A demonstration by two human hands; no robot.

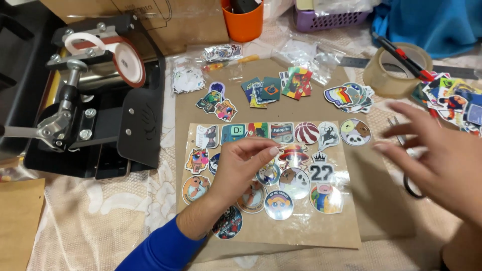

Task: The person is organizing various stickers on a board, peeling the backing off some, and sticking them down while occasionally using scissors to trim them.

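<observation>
About twenty stickers [294, 183] already lie in rows under a clear sheet [346, 173] on the brown card [311, 236], filling most of it; the lower right looks bare. The left hand [240, 165] pinches the sheet's edge between thumb and finger. The right hand [442, 160] hovers blurred, fingers spread, over scissors [409, 183]. Loose stickers [276, 85] wait above on the table [100, 231].

Colourful die-cut stickers [281, 165] centre on clear sheet [346, 221]; clear sticker packets [221, 52] far centre; cardboard box [170, 20] far left.
</observation>
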